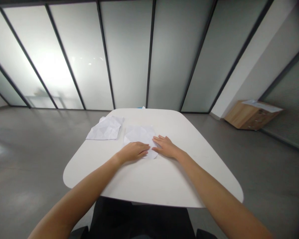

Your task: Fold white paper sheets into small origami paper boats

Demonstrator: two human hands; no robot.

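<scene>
A creased white sheet of paper (138, 133) lies on the white table in front of me. My left hand (135, 151) rests flat on its near left part, palm down, fingers stretched toward the right. On the sheet's right edge lies my right hand (165, 146), also palm down, with its fingers spread and pointing left. The fingertips of both hands are close together but apart. Neither hand grips anything. Part of the sheet is hidden under the hands.
A stack of creased white papers (106, 128) lies at the table's left edge. The white table (149, 189) has rounded corners. A small blue and white item (142, 107) shows at the far edge. A wooden cabinet (249, 116) stands on the floor at right, before frosted glass walls.
</scene>
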